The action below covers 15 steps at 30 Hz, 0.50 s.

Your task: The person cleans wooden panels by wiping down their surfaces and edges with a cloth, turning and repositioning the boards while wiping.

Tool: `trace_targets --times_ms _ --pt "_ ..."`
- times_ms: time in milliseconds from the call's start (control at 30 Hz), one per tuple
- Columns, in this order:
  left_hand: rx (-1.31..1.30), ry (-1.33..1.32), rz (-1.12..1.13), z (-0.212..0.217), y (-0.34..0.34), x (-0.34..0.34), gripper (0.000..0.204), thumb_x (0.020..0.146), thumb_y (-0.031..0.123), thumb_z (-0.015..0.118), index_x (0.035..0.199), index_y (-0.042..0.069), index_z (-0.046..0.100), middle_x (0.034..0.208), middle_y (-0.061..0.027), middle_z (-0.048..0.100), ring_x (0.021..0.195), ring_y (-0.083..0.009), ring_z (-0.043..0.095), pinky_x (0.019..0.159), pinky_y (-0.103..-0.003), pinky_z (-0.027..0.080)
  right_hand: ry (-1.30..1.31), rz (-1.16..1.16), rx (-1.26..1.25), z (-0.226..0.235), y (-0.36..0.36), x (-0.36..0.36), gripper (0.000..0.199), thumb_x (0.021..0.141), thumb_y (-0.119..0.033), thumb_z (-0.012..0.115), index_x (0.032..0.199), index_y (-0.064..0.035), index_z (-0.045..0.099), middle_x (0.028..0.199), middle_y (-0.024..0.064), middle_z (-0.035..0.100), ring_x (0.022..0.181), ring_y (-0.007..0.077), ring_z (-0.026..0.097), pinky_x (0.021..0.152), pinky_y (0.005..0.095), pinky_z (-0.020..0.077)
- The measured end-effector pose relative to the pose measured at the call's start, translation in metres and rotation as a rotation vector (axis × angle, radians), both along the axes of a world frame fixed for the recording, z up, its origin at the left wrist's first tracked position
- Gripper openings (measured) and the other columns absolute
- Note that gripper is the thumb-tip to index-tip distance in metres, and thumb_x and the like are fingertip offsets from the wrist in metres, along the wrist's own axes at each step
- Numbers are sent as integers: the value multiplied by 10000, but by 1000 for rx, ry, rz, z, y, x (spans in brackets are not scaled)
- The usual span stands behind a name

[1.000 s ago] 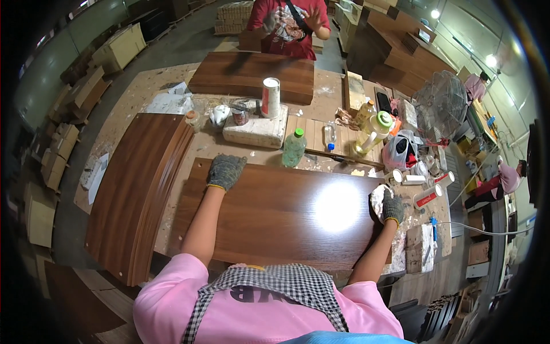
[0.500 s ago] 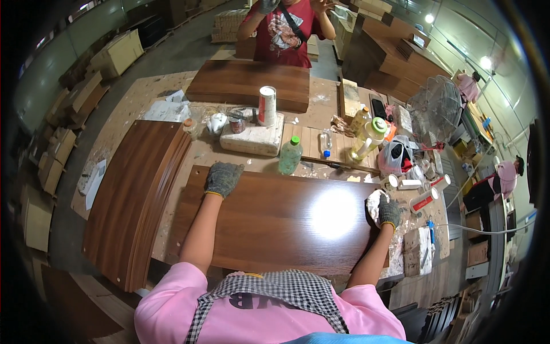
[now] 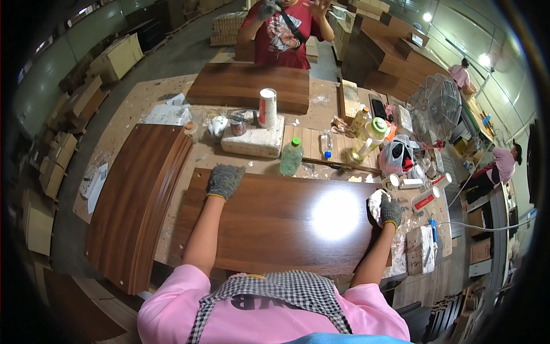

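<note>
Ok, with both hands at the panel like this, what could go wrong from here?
The green-capped bottle stands close to the far edge of the panel; a sweep of the left hand could tip it. The right hand, on the white cloth, is near a red-and-white tube, which might get knocked. Bright glare on the panel could hide a smear.

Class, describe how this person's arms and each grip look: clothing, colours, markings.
The left grip and right grip wear dark grey, speckled knitted gloves edged in yellow at the wrist. The forearms are bare below short, plain pink fabric sleeves.
</note>
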<state>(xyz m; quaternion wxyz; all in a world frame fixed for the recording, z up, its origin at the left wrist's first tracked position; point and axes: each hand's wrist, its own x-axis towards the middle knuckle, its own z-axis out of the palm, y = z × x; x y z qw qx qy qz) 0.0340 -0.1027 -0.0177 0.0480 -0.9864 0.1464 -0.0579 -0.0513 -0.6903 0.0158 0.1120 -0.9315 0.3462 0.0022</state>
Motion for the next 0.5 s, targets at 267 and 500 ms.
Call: trace_targets --times_ms 267,500 --pt "-12 -31 -22 1 5 -1 337 1045 242 452 1052 78 746 991 -144 750 914 -361 703 860 -489 531 -23 -43 51 16 16 -1 719 968 -635 402 1247 -41 697 1283 278 640 1207 448 623 1020 513 489" --pt "7 -45 -48 2 3 -5 255 978 171 506 1098 132 729 952 -126 744 909 -310 710 850 -465 540 -46 -51 35 9 9 -8 700 967 -644 412 1234 -71 713 1249 285 657 1165 460 642 1001 514 500"
